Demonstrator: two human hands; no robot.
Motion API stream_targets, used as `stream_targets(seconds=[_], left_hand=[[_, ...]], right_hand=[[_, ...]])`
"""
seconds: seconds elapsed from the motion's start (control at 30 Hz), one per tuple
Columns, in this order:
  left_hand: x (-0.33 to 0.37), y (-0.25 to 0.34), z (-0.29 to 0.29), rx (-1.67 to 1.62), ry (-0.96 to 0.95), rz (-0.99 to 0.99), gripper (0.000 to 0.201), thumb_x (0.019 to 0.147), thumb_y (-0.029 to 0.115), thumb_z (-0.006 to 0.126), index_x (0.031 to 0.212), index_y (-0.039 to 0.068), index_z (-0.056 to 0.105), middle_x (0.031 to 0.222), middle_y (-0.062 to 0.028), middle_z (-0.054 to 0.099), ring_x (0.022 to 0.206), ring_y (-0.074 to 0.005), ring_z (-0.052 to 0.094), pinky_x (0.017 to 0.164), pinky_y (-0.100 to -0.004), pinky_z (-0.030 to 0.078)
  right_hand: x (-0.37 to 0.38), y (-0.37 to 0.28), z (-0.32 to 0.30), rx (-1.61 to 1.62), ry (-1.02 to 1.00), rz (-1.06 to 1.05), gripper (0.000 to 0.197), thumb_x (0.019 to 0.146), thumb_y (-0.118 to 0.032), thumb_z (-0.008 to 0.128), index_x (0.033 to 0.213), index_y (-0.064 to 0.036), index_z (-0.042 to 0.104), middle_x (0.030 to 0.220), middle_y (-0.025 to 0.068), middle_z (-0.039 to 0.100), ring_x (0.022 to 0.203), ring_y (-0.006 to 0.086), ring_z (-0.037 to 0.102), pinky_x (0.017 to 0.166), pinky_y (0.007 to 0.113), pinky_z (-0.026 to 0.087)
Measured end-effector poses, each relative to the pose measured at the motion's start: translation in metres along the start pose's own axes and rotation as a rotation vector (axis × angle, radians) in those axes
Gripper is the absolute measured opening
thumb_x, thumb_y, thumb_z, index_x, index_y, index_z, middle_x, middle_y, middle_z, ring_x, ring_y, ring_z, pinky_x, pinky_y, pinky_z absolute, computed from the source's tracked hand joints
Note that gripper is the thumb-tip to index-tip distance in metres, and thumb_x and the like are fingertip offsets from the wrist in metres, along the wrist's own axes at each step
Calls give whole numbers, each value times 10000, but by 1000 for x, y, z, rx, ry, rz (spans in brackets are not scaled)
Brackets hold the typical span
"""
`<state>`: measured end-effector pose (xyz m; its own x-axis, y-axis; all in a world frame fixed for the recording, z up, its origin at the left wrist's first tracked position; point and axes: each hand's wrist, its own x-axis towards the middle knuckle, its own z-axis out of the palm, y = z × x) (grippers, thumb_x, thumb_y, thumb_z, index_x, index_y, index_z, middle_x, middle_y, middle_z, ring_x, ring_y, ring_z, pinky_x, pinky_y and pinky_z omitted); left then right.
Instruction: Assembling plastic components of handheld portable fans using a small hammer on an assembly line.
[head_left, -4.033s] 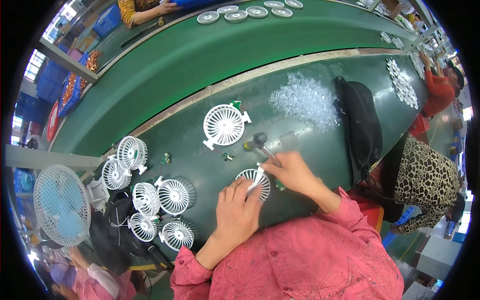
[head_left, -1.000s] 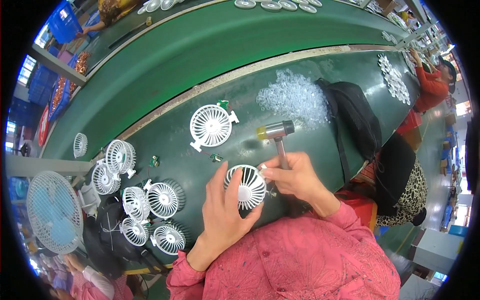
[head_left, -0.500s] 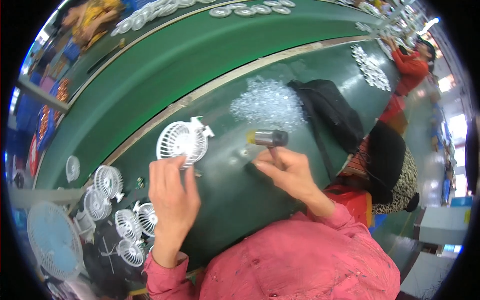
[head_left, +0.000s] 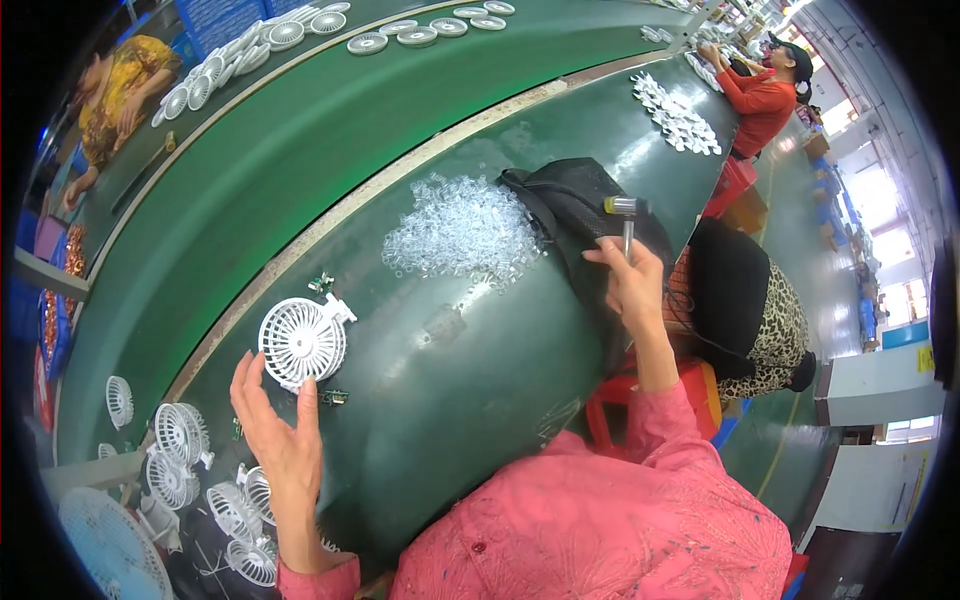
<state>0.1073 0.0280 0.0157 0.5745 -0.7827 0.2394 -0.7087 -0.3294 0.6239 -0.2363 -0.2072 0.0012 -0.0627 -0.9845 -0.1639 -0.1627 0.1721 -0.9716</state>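
Head view, from the left: a white table fan with pale blue blades (head_left: 110,545) stands well out past the left hand, and between the two lies a cluster of white, round, slatted plastic fan housings (head_left: 182,432). Whether those are finished or waiting cannot be told. At the fingertips of the left hand (head_left: 285,445) sits the piece in work, a single white slatted fan housing with a short side arm (head_left: 302,340), flat on the dark green desk (head_left: 450,370). That hand is open, thumb and fingers spread about the near rim; whether they press on it is unclear. One small green circuit board (head_left: 335,397) lies just right of the thumb and another green board (head_left: 321,283) beyond the housing, both outside it, so their fitting looks undone. Between the hands, farther out, spreads a heap of small clear plastic pieces (head_left: 465,230); these look loose and unused. A black fabric bag (head_left: 570,190) lies just beyond the right hand (head_left: 638,285), which is closed round the handle of a small hammer with a yellow-tipped metal head (head_left: 628,212), raised well apart from the housing; no hammering appears under way. Far beyond the right hand are scattered small white parts (head_left: 675,115) and a co-worker in an orange-red top (head_left: 765,105).
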Motion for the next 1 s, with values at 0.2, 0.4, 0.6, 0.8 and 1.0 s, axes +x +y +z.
stream_targets(seconds=[0.2, 0.4, 0.6, 0.8, 1.0], left_hand=[[2, -20, 19, -178, -70, -64, 624, 846, 168, 711, 1348, -57, 416, 1262, -223, 496, 1152, -326, 522, 982, -385, 416], [18, -6, 33, -105, -31, 17, 643, 838, 238, 714, 1324, -50, 406, 1238, -268, 483, 1139, -419, 505, 974, -444, 431], [29, -6, 28, -79, -117, -69, 672, 876, 320, 681, 1359, -34, 376, 1300, -277, 440, 1132, -431, 526, 939, -461, 464], [9, 12, -37, 156, -110, 79, 633, 838, 285, 717, 1328, 6, 431, 1396, -248, 403, 1206, -426, 494, 962, -460, 465], [18, -61, -117, 318, 99, -51, 414, 873, 222, 648, 1213, 16, 531, 1210, -208, 569, 1099, -362, 579, 913, -431, 475]], right_hand=[[11, 0, 7, 52, -6, 29, 187, 948, -230, 618, 967, -45, 601, 853, 128, 715, 364, 39, 355, 323, 216, 252], [39, 0, -15, 2, -6, -12, 249, 938, -276, 636, 1023, -45, 600, 984, 157, 717, 361, 27, 318, 311, 206, 240], [78, 20, -20, 50, -59, -27, 214, 957, -233, 613, 1044, -37, 597, 1000, 159, 715, 370, 20, 312, 315, 188, 258], [73, 21, -27, 60, -63, -18, 221, 970, -215, 589, 1093, -33, 605, 1046, 153, 708, 377, 11, 306, 326, 176, 251], [70, 23, -29, 54, -74, -51, 246, 976, -201, 577, 1134, -14, 607, 1055, 155, 705, 379, 13, 316, 329, 174, 256]])
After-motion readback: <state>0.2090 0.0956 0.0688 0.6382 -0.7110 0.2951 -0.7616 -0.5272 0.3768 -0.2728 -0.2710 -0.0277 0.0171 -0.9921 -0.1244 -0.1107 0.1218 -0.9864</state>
